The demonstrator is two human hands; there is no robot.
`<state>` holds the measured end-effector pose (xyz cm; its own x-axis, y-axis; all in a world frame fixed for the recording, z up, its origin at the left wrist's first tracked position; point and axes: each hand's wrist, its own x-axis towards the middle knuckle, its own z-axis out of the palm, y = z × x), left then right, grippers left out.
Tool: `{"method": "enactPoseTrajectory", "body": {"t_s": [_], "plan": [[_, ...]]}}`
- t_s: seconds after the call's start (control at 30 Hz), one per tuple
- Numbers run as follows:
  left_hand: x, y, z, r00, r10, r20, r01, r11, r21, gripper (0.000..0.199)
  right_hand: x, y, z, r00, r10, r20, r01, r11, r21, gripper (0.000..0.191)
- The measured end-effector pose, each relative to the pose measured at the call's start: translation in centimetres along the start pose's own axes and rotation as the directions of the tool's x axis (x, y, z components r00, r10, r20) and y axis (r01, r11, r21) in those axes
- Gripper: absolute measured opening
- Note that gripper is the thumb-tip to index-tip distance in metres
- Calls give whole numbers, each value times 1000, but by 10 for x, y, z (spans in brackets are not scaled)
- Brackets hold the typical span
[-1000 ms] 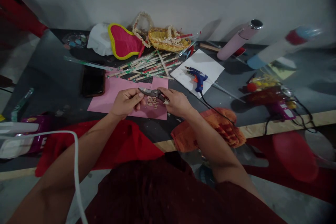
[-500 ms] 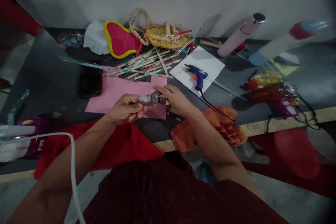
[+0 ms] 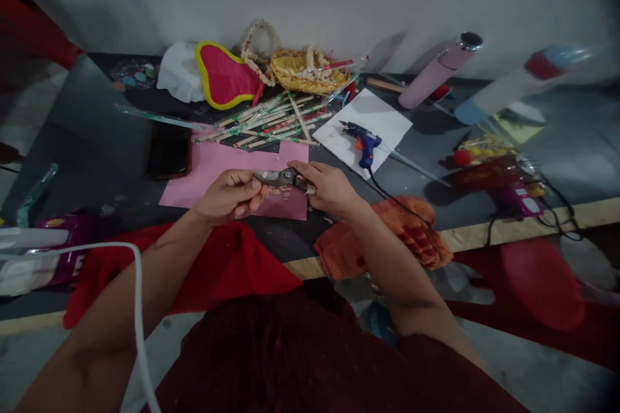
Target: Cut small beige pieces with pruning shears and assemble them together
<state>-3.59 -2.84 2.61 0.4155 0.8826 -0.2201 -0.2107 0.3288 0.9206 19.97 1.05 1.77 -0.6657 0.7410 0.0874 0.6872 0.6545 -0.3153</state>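
Observation:
My right hand (image 3: 332, 188) is closed around the handles of a pair of pruning shears (image 3: 285, 177), whose blades point left. Up against the blade tips is my left hand (image 3: 231, 195), its thumb and fingers pinched together. What they hold is mostly hidden; a small pale bit shows by the blades. Both hands are over a sheet of pink paper (image 3: 217, 161). Small pale cut pieces (image 3: 285, 194) lie on it just below the shears. Behind the paper is a loose pile of wooden chopsticks (image 3: 271, 121), several in printed clear wrappers.
A blue glue gun (image 3: 364, 143) rests on a white square board (image 3: 394, 117), its cord running past an orange towel (image 3: 387, 239). A phone (image 3: 169, 150) lies left. Behind stand a wicker basket (image 3: 290, 80), a pink-and-yellow shape (image 3: 230, 76) and a pink flask (image 3: 438, 74).
Both hands keep nearly the same place and grip. The shears sit slightly flatter, and more of the small cut pieces on the pink paper show below them. The view has shifted a little.

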Motion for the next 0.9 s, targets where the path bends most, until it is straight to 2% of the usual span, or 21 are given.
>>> {"method": "enactPoseTrajectory", "body": {"t_s": [0.1, 0.17, 0.23, 0.33, 0.47, 0.7, 0.8, 0.9], "plan": [[6, -3, 2, 963, 206, -175, -163, 959, 231, 29, 2, 0, 4, 996, 89, -24, -90, 996, -26, 52], [9, -5, 4, 922, 316, -225, -214, 898, 385, 26, 3, 0, 7, 992, 124, -32, -126, 991, -37, 54], [9, -5, 5, 902, 358, -242, -212, 854, 475, 24, 4, 0, 8, 991, 126, -42, -128, 991, -50, 57], [7, -4, 3, 927, 315, -203, -189, 861, 472, 25, 5, 2, 8, 997, 74, -38, -77, 995, -68, 64], [6, -3, 0, 969, 214, -120, -156, 915, 373, 28, 4, 4, 5, 999, 40, -32, -42, 997, -63, 58], [6, -6, -2, 981, 140, -136, -114, 977, 181, 34, 1, 3, 2, 997, 61, -49, -65, 994, -84, 50], [5, -6, -2, 993, 72, -92, -63, 993, 100, 34, 3, 10, 2, 998, 1, -61, -5, 998, -66, 59], [4, -6, -3, 1000, -7, 0, 7, 1000, 12, 35, 5, 17, 0, 995, -65, -76, 62, 997, -36, 73]]}}
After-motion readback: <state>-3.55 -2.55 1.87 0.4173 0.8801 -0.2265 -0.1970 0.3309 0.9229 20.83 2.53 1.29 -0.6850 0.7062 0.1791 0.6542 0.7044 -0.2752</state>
